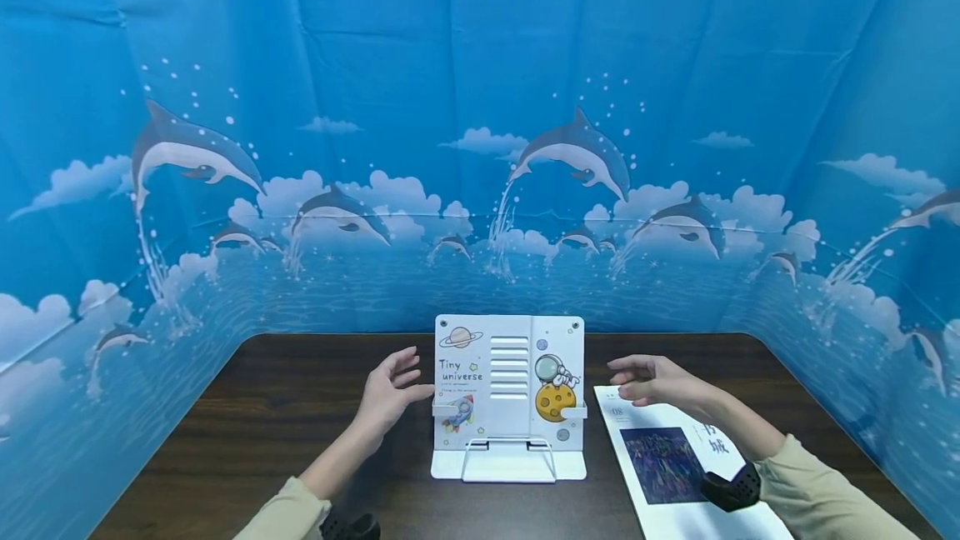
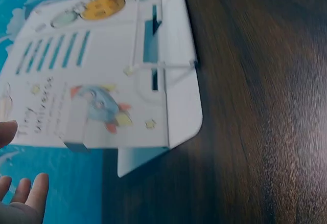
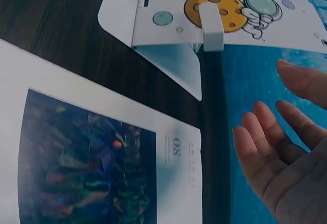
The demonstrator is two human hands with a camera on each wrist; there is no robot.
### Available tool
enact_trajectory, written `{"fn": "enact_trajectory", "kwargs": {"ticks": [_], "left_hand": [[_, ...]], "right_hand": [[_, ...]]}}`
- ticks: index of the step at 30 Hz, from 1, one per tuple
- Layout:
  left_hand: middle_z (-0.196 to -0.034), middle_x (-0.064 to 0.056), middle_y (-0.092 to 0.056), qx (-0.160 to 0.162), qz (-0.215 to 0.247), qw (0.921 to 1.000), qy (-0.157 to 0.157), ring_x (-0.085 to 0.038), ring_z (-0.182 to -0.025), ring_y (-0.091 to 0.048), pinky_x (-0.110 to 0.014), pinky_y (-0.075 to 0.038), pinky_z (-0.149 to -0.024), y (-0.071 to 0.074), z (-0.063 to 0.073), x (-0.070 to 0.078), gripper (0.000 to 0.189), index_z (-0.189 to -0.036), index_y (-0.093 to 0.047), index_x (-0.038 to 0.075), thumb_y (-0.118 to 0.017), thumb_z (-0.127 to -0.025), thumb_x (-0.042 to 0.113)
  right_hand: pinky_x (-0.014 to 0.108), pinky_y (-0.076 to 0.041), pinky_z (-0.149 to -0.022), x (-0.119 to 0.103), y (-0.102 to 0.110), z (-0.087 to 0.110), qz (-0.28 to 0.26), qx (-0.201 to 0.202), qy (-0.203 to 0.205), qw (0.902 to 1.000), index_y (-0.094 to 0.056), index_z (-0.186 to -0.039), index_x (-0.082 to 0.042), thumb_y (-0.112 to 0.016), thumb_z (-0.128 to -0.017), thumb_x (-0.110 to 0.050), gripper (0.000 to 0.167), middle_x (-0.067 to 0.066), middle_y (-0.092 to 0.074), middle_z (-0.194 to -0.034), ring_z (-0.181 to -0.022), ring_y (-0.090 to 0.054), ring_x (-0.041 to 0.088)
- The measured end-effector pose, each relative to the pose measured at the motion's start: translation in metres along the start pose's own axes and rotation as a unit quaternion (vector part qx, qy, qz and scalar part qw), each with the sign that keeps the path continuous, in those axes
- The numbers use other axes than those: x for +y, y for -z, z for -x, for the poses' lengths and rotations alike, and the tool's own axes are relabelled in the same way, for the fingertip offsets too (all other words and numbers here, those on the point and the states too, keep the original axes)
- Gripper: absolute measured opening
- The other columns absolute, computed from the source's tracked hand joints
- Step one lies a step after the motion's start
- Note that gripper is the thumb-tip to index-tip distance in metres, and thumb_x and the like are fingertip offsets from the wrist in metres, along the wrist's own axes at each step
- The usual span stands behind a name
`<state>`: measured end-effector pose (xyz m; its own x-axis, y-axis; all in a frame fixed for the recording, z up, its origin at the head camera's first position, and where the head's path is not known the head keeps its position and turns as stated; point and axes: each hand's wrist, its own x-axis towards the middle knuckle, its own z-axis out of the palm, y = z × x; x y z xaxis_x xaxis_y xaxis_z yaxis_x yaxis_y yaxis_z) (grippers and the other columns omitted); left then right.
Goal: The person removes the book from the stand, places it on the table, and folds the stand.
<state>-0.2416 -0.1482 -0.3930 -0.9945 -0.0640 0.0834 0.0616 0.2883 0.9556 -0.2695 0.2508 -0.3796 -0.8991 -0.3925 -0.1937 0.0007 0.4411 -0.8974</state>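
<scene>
A white book stand (image 1: 510, 382) with "Tiny universe" lettering, a rocket and an astronaut on a yellow moon stands upright on the table, its wire rest folded out in front. My left hand (image 1: 388, 394) is beside the stand's left edge, fingers loosely spread and holding nothing. To the right of the stand, my right hand (image 1: 660, 382) hovers above the top of a magazine (image 1: 626, 457), its fingers relaxed around nothing. In the right wrist view the thumb and fingers (image 3: 265, 132) are apart, near a white side clip (image 3: 211, 27) of the stand.
The dark wood table (image 1: 300, 390) carries the stand in the middle and the magazine at the right. Behind and on both sides hangs a blue curtain (image 1: 420, 107) printed with dolphins. Both wrists wear black bands (image 1: 731, 490).
</scene>
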Motion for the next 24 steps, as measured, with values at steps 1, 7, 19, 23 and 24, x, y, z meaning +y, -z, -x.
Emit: {"fn": "enact_trajectory", "kwargs": {"ticks": [1, 7, 19, 23, 24], "left_hand": [[-0.129, -0.022, -0.047, 0.001, -0.002, 1.0000, 0.001, -0.036, -0.114, -0.049, -0.046, -0.044, -0.090, 0.000, -0.001, -0.002, 0.061, -0.131, -0.042, 0.002, -0.069, -0.076, 0.005], [-0.129, -0.021, -0.047, -0.005, 0.016, 0.9998, 0.007, -0.035, -0.114, -0.050, -0.047, -0.042, -0.093, 0.002, -0.009, -0.012, 0.058, -0.132, -0.040, 0.002, -0.064, -0.080, 0.001], [-0.121, -0.019, -0.055, -0.026, 0.025, 0.9989, -0.032, -0.031, -0.107, -0.055, -0.040, -0.047, -0.088, -0.004, -0.019, -0.022, 0.046, -0.126, -0.047, 0.000, -0.060, -0.082, -0.003], [-0.116, -0.018, -0.057, -0.024, 0.025, 0.9989, -0.033, -0.030, -0.103, -0.057, -0.036, -0.049, -0.084, -0.006, -0.020, -0.023, 0.040, -0.122, -0.051, 0.000, -0.059, -0.083, -0.003], [-0.115, -0.018, -0.057, -0.024, 0.027, 0.9988, -0.034, -0.029, -0.103, -0.058, -0.036, -0.050, -0.084, -0.007, -0.020, -0.024, 0.039, -0.121, -0.052, 0.000, -0.059, -0.083, -0.004]], "right_hand": [[0.045, -0.048, -0.082, -0.001, -0.002, -0.002, -0.001, -0.001, 0.001, 1.0000, -0.038, -0.132, 0.007, -0.065, -0.082, -0.023, 0.064, 0.019, -0.053, -0.114, -0.095, -0.056, 0.021], [0.045, -0.048, -0.083, -0.007, -0.016, -0.010, 0.002, 0.008, 0.002, 1.0000, -0.040, -0.131, 0.006, -0.064, -0.083, -0.024, 0.062, 0.021, -0.052, -0.117, -0.098, -0.055, 0.023], [0.045, -0.049, -0.083, -0.009, -0.042, -0.025, -0.013, 0.084, 0.036, 0.9957, -0.048, -0.123, 0.005, -0.062, -0.085, -0.015, 0.046, 0.014, -0.059, -0.109, -0.097, -0.058, 0.024], [0.043, -0.049, -0.083, -0.008, -0.049, -0.028, -0.031, 0.104, 0.047, 0.9930, -0.050, -0.120, 0.006, -0.059, -0.085, -0.008, 0.038, 0.012, -0.060, -0.102, -0.092, -0.059, 0.021], [0.043, -0.049, -0.083, -0.008, -0.051, -0.029, -0.032, 0.106, 0.052, 0.9925, -0.050, -0.119, 0.007, -0.058, -0.086, -0.006, 0.037, 0.013, -0.060, -0.101, -0.091, -0.059, 0.021]]}}
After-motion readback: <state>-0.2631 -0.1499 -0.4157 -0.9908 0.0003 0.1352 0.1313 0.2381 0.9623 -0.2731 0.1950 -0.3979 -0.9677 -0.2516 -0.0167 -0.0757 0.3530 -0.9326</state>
